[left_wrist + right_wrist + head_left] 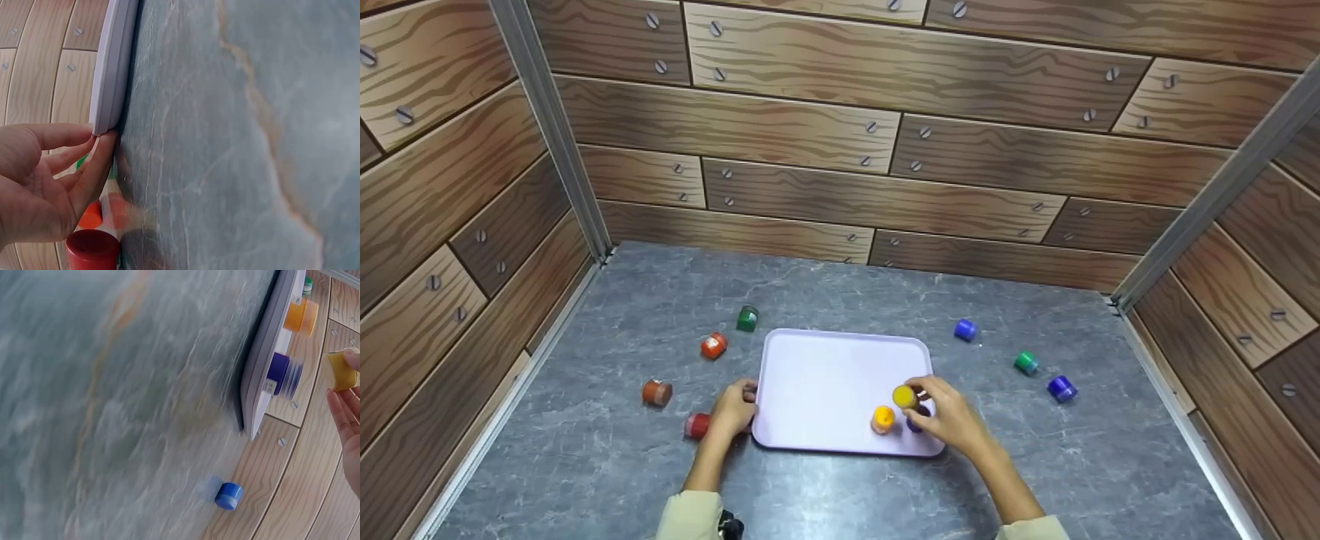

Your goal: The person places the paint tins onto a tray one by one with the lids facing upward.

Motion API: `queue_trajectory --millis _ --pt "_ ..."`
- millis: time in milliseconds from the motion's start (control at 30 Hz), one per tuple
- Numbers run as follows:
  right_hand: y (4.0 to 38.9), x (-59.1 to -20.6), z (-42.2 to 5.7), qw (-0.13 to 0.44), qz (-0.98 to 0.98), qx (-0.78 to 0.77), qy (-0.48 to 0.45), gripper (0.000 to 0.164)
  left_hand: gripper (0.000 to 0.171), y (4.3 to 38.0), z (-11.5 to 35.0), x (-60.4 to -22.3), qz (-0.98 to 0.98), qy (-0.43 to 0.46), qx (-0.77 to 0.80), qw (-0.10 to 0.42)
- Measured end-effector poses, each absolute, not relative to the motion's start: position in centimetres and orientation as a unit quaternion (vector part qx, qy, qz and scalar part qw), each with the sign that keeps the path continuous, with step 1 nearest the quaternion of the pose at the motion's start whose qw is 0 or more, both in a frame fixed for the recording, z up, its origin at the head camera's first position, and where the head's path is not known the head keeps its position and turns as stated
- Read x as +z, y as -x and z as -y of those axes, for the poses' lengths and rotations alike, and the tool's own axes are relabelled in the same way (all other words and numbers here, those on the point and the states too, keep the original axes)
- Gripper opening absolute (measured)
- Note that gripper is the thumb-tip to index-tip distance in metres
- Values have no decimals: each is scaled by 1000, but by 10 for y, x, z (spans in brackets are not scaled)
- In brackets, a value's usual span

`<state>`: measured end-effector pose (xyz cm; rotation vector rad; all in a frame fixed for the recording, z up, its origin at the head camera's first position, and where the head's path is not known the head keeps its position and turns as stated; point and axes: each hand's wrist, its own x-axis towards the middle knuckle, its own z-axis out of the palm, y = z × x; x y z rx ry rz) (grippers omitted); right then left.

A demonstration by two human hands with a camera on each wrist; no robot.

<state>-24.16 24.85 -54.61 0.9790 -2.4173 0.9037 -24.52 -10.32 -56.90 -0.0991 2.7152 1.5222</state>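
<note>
While held clear above the near right of the tray (825, 390): one yellow jar (904, 397), pinched between thumb and fingers of the right hand (956, 424), the nearer one; left of that palm, seemingly close to upright. Left and near, on the tray: orange jar (883, 420). Below: purple jar (283, 375). At the tray's left edge: left hand (734, 409), pinching the rim.
</note>
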Motion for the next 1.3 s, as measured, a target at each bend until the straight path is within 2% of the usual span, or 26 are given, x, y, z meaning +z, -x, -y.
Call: queue_trajectory --millis 467,833,1067,1300 --pt "242 -554 -215 181 834 350 -386 37 38 244 105 -569 -869 19 495 5" --pt "238 -554 -199 122 843 373 -367 35 38 245 104 -569 -868 30 496 15" --pt "239 -559 -186 113 846 375 -363 34 37 245 103 -569 -872 37 487 16" --pt "239 -562 -178 79 861 357 -355 36 38 245 104 -568 -876 33 481 15"
